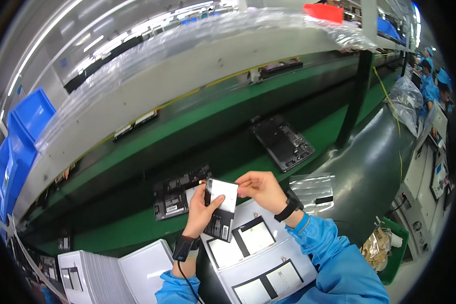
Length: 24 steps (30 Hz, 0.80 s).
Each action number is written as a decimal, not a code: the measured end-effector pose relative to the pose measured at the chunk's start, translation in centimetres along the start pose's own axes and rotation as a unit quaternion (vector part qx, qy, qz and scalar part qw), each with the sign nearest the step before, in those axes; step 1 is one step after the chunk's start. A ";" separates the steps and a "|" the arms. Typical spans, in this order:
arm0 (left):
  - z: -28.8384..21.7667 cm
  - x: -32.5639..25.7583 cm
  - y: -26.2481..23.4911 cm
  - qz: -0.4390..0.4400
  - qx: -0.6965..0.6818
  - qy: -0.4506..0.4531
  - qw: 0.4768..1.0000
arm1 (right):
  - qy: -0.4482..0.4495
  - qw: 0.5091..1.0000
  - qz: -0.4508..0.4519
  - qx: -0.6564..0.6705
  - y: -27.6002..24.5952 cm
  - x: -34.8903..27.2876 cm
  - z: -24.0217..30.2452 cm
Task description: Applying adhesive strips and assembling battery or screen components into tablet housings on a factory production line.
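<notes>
My left hand (pixel 202 213) grips a flat black-and-white battery pack (pixel 222 205), thumb across its front, tilted over the near edge of the green conveyor. At the pack's upper right edge, the fingers of my right hand (pixel 262 190) are pinched together; whatever is between the tips is too small to make out. Just behind my left hand lies an opened tablet-like device (pixel 175 199) with dark inner parts showing. Below my hands, a white tray (pixel 268 256) carries several similar flat packs (pixel 256 235) in its recesses.
Another opened device (pixel 282 143) lies farther along the green conveyor (pixel 238 181). Stacked white trays (pixel 99 276) stand at the lower left. A clear plastic bag (pixel 313 190) lies right of my right hand. A green bin (pixel 392 253) holds scraps; a shelf beam (pixel 187 76) crosses above.
</notes>
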<state>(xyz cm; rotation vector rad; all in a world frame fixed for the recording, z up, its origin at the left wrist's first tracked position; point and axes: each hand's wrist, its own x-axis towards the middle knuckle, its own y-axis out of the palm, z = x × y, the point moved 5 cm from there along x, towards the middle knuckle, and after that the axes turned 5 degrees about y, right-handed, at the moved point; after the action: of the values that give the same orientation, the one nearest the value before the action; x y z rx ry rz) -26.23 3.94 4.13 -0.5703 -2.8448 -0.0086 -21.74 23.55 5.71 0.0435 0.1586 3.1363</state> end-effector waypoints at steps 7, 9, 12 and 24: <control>0.4 0.1 0.2 -0.001 -0.182 -0.043 0.982 | -0.001 0.997 -0.006 0.081 -0.5 1.7 -0.7; 0.2 -0.1 0.6 0.013 -0.301 -0.060 0.951 | 0.010 0.998 -0.024 0.056 -0.7 1.7 -0.9; -1.5 -0.1 0.1 -0.034 -0.247 0.004 0.968 | 0.004 0.996 -0.067 -0.056 -0.7 1.2 -0.4; 0.2 -0.3 0.7 -0.157 0.018 0.084 0.984 | -0.010 0.999 -0.035 -0.002 2.3 -1.7 1.3</control>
<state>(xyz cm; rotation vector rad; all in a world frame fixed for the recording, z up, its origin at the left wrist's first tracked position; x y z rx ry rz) -25.75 4.46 3.79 -0.1018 -2.7302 -0.0574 -19.98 21.40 7.22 0.0684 0.1500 3.0660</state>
